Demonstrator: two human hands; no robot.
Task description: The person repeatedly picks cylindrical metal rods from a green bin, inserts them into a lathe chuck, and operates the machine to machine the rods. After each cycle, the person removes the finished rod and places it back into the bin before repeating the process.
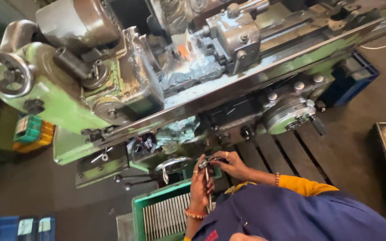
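Hands met at six o'clock: the left hand (200, 185) closed around a slim metal rod (207, 187), the right hand (229, 164) pinching a small gauge (207, 162) at its top. Just below, a green crate (144, 206) held rows of shiny steel rods (166, 217). Beyond, at twelve, stood a greasy green grinding machine (59, 105); a blue crate (354, 80) sat at two.

A slender, bright metal rod (207, 187) stood nearly upright between both hands, its lower end reaching toward the rods below. A small dark metal gauge (207, 162) sat at its upper end. Beneath it, a green plastic crate (140, 206) held a row of similar grey metal rods (164, 217) lying side by side.
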